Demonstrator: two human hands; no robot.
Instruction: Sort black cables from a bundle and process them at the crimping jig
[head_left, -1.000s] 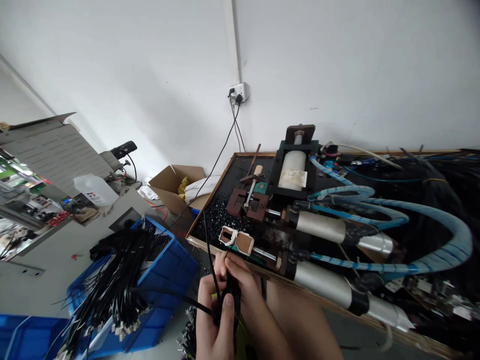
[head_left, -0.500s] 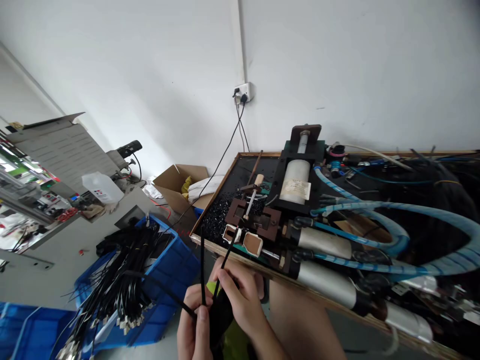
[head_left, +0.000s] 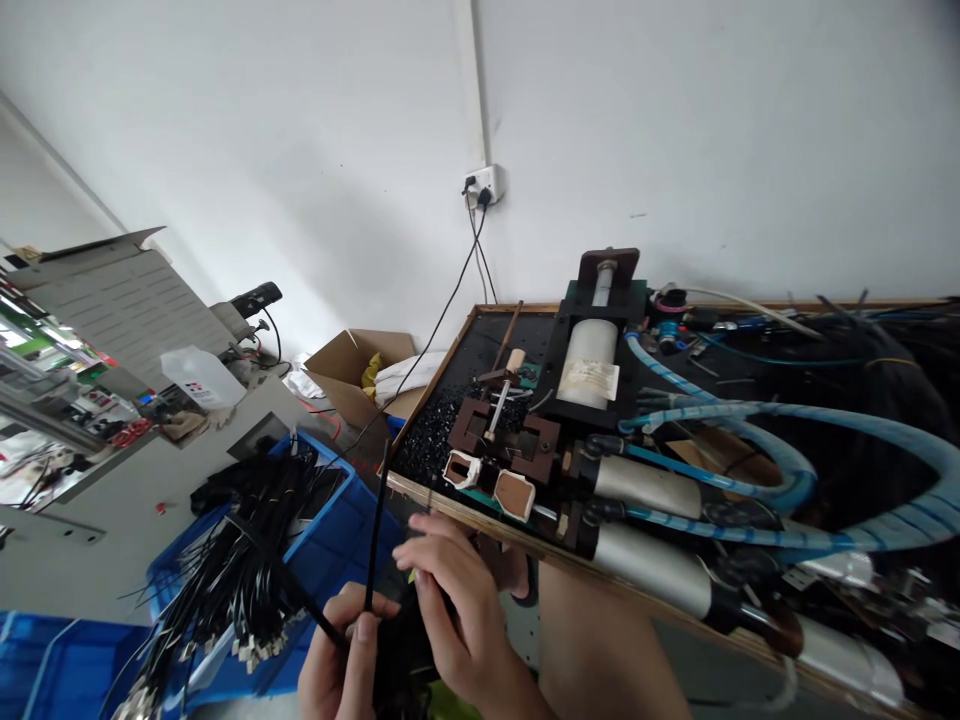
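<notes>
At the lower middle, my left hand [head_left: 341,655] pinches black cables between thumb and fingers. One black cable [head_left: 377,530] rises steeply from the pinch, and another black cable [head_left: 289,580] slants up to the left. My right hand [head_left: 454,600] is just to the right, its fingers stretched out and nothing visible gripped in them; part of its palm side is hidden. Beyond the hands, at the bench's near edge, is a pneumatic clamp fixture with two pale-rimmed brown pads, a left pad [head_left: 462,469] and a right pad [head_left: 515,495], standing apart.
A blue crate [head_left: 330,560] at left holds a bundle of black cables [head_left: 262,560] with metal connectors. Black scraps [head_left: 427,440] litter the bench beside the brown jaws [head_left: 472,425]. Cylinders [head_left: 652,570] and blue air hoses [head_left: 810,540] fill the right. A cardboard box [head_left: 345,380] stands behind.
My right hand has let go of the cable it pinched and its fingers have straightened. My left hand has moved left and down with the cables. The right pad has shifted away from the left one.
</notes>
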